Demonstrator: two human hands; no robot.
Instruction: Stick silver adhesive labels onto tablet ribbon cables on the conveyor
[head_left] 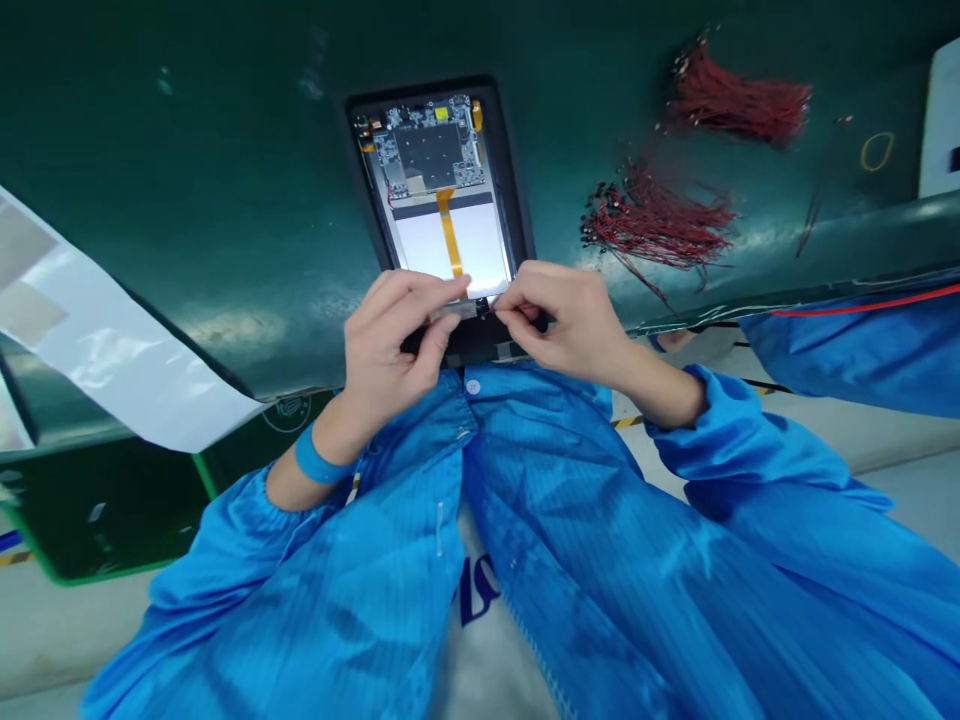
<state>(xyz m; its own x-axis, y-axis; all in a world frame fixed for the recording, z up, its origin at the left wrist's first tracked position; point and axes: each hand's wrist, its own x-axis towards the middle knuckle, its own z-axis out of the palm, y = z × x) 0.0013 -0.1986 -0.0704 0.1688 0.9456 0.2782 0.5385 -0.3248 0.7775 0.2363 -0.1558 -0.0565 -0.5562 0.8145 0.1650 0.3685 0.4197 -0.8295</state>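
An opened tablet [442, 190] lies face down on the dark green mat [225, 200], showing its circuit board, an orange flex cable and a pale battery area. My left hand [390, 345] and my right hand [566, 320] meet at the tablet's near edge. Both pinch a small silvery strip [456, 310] with a dark end between thumb and fingers. The tablet's near end is hidden behind my hands. I wear blue sleeves and a blue wristband on the left wrist.
Two bundles of red wires [739, 100] [656, 220] lie on the mat at the right. A yellow rubber band [876, 152] sits farther right. A white sheet [112, 340] hangs over the mat's left edge. Another person's blue sleeve [862, 340] is at the right.
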